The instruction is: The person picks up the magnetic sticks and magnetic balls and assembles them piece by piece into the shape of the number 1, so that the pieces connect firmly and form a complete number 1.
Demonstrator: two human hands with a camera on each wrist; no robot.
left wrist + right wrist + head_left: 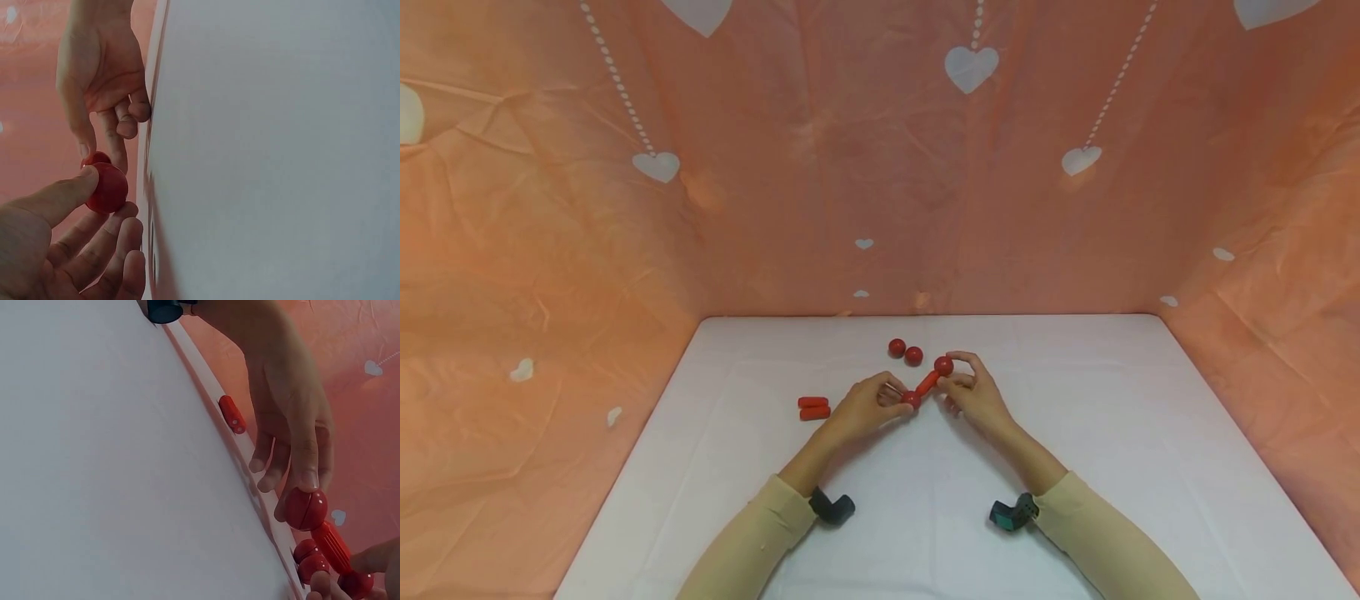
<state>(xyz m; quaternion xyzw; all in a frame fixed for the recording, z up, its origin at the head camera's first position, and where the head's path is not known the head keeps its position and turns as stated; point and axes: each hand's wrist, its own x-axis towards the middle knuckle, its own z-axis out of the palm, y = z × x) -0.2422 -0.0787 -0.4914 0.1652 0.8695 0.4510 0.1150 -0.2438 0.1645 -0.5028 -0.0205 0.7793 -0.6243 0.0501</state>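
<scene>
A dumbbell-like piece, two red balls joined by a ridged orange-red rod (927,383), is held between both hands over the white table. My left hand (863,407) pinches the near-left ball (911,400) between thumb and fingers. With thumb and fingertips, my right hand (979,398) grips the far-right end, around the other ball (943,366). A thin seam runs across the left-hand ball (305,509) in the right wrist view. In the left wrist view that ball (107,189) hides the rod and most of the far ball (97,159).
Two loose red balls (897,348) lie on the white table (1045,550) just beyond the hands. Left of the left hand, two short red rods (813,403) lie side by side. Orange cloth (880,183) with pale hearts hangs behind and at both sides.
</scene>
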